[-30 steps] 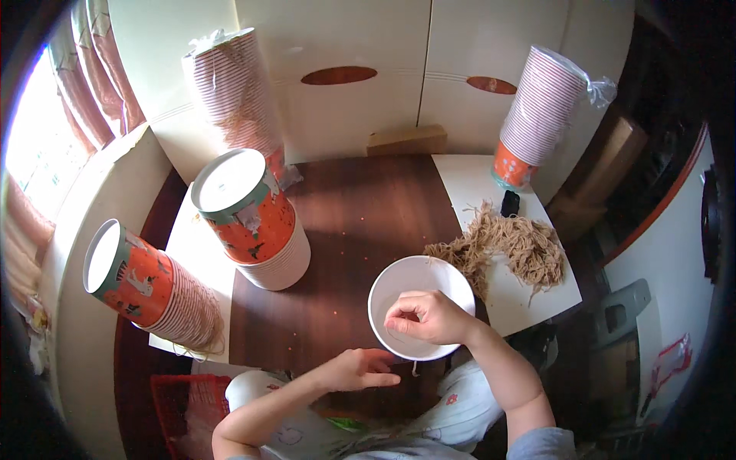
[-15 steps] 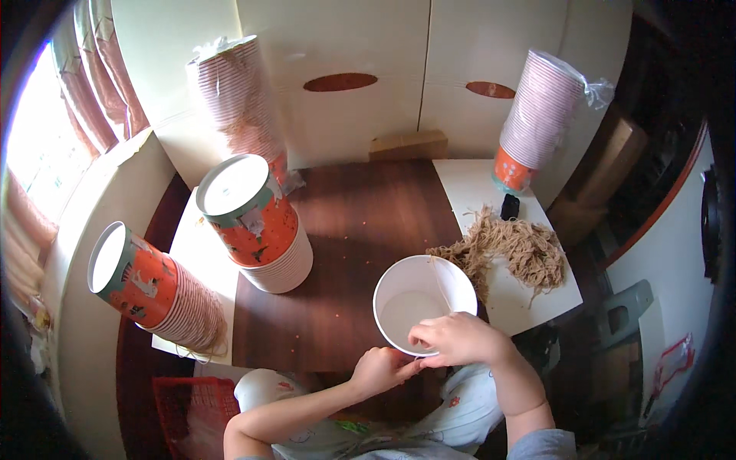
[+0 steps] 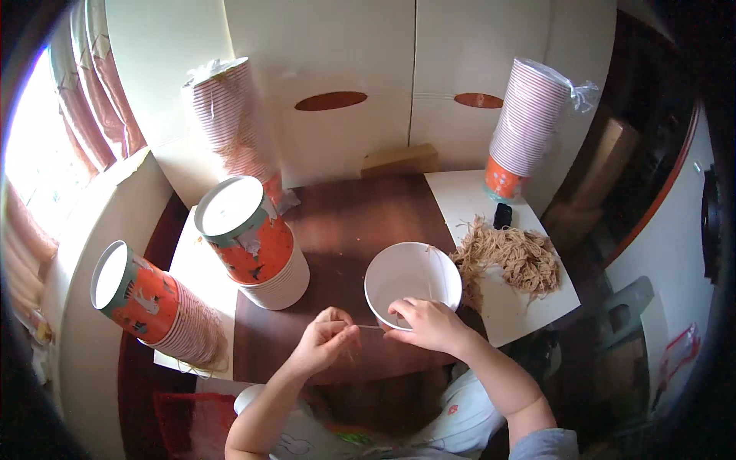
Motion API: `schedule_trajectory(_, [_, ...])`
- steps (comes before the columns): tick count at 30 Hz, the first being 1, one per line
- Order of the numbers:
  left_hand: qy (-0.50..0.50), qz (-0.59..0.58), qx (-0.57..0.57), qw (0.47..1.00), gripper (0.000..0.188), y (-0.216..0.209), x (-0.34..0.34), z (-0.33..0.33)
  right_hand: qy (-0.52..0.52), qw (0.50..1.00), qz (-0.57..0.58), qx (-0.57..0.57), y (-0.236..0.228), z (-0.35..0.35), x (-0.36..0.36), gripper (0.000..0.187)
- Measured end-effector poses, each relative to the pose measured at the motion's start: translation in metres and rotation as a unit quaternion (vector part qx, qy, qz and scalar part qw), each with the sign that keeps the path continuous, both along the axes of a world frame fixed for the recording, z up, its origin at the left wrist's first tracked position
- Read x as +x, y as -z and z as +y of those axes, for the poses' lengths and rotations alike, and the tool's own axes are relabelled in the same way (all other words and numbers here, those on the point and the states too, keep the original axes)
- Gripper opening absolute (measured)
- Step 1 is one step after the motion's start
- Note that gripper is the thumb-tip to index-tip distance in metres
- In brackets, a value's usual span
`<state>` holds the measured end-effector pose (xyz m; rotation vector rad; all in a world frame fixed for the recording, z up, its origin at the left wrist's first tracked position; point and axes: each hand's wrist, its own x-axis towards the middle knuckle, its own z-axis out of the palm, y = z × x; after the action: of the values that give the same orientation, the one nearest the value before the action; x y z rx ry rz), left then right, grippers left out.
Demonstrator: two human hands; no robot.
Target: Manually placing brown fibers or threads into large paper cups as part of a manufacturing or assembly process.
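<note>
A white-lined paper bucket (image 3: 406, 268) stands near the table's front edge, its open mouth turned up toward me. My right hand (image 3: 429, 326) grips its near rim, fingers inside the mouth and thumb outside. To the left of the bucket, my left hand (image 3: 326, 341) is closed in a pinch on a thin string (image 3: 371, 327). That string stretches from the pinch to the rim by my right thumb, and a loose end dangles below my left fingers. Beyond my right hand, a tangled heap of brown string (image 3: 517, 259) lies on a white board (image 3: 521, 318).
Two upturned stacks of orange-and-green paper buckets, a nearer one (image 3: 157, 307) and a larger one (image 3: 257, 249), stand at left. Plastic-wrapped stacks rise at the back left (image 3: 230, 115) and back right (image 3: 529, 123). A small black object (image 3: 503, 215) lies beside the string heap.
My left hand has drawn away leftward from the rim, pulling the string taut. The bucket and my right hand have shifted slightly up and left in view.
</note>
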<state>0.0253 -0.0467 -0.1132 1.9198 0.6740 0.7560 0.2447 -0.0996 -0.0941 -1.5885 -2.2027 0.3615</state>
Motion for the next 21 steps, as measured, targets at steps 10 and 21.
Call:
schedule_trajectory(10, [0.187, -0.375, -0.397, 0.817, 0.028, 0.007, 0.007, 0.012, -0.062, 0.984, 0.157, -0.055, -0.027, 0.008, 0.005, 0.020])
schedule_trajectory(21, [0.058, -0.121, -0.199, 0.971, 0.022, 0.007, 0.029, -0.005, -0.143, 0.953, 0.256, 0.082, -0.022, 0.017, -0.012, 0.017])
